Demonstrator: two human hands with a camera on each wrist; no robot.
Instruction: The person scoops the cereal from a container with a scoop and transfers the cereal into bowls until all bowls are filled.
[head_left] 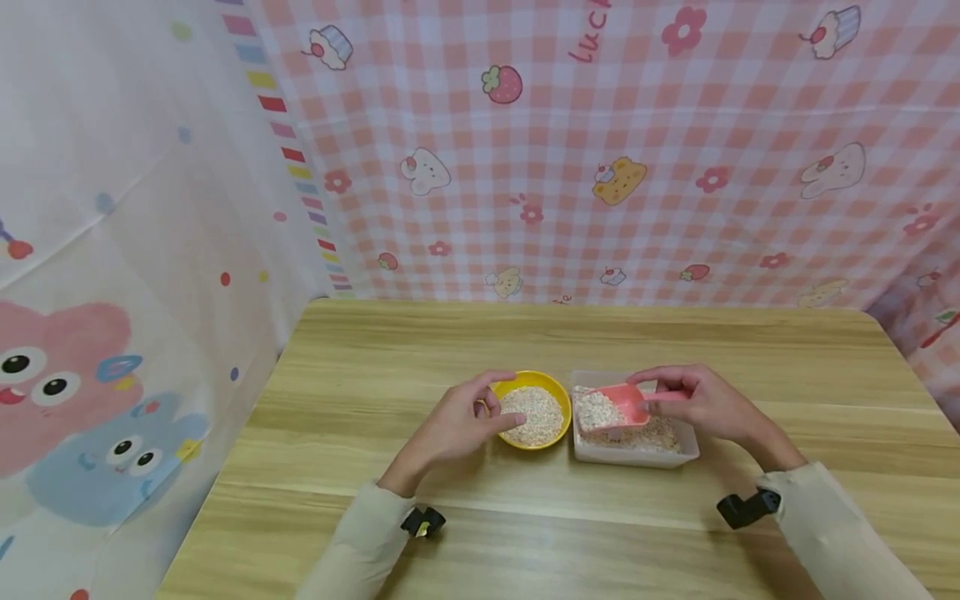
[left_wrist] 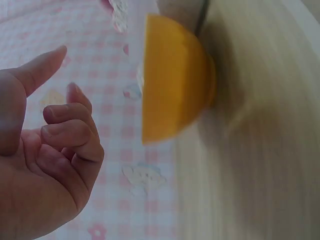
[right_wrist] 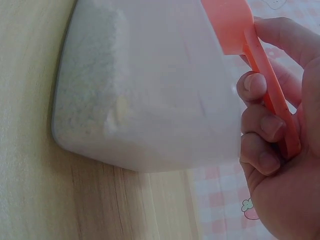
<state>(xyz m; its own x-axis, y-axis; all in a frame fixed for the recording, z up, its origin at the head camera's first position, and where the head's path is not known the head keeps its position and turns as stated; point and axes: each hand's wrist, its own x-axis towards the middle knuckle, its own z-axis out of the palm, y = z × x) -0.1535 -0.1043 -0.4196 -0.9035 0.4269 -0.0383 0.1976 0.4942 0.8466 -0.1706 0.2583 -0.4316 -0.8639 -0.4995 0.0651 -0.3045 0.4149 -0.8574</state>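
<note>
My right hand (head_left: pixel 701 404) grips the handle of a pink scoop (right_wrist: pixel 272 82), fingers curled round it. In the head view the scoop lies over a translucent white tub (head_left: pixel 637 456), its pan heaped with pale oat-like flakes (head_left: pixel 598 411). More flakes show in the tub below. To the left stands a yellow bowl (left_wrist: pixel 175 82), which also holds flakes (head_left: pixel 536 414). Beside the bowl hovers my left hand (head_left: pixel 461 421), holding nothing. Its thumb and index finger are spread and the other fingers loosely curled. The left wrist view shows a gap between this hand and the bowl.
Bowl and tub stand side by side on a wood-grain table (head_left: pixel 420 333). A pink checked cloth (head_left: pixel 480 167) hangs behind the table's far edge, and a white patterned cloth (head_left: pixel 187 275) hangs on the left. Each sleeve carries a black wrist device (head_left: pixel 750 507).
</note>
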